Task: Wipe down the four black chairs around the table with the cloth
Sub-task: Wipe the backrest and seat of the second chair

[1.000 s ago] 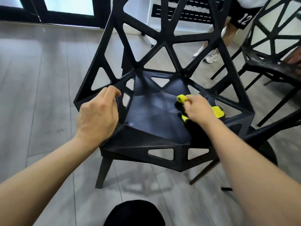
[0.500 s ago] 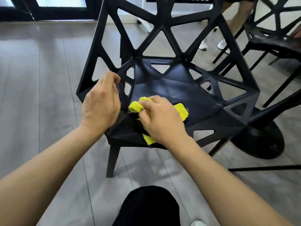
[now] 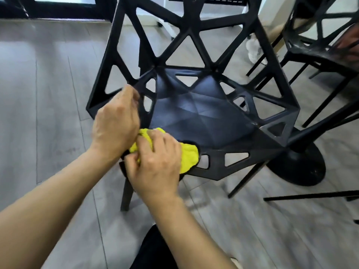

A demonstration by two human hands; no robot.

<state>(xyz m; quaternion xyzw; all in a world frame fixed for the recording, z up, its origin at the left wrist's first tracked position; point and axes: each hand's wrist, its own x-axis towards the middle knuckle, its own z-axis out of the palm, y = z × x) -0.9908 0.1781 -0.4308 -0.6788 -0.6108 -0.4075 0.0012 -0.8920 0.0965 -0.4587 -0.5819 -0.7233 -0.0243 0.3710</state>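
Note:
A black lattice chair (image 3: 204, 113) with triangular cut-outs stands in front of me, its seat facing me. My left hand (image 3: 116, 121) grips the chair's left side frame. My right hand (image 3: 155, 162) holds a bunched yellow cloth (image 3: 189, 156) and presses it on the seat's front left edge. Part of the cloth is hidden under my fingers. A second black chair (image 3: 320, 45) of the same kind stands at the upper right.
A round black table base (image 3: 299, 166) sits on the grey wood floor right of the chair, with thin black legs (image 3: 310, 196) beside it. Another person's white shoe (image 3: 253, 47) shows behind the chair's back. My dark trouser leg (image 3: 155, 251) fills the bottom middle.
My right hand has swept the cloth from the seat's right side across to its front left edge. My left hand has stayed on the left frame.

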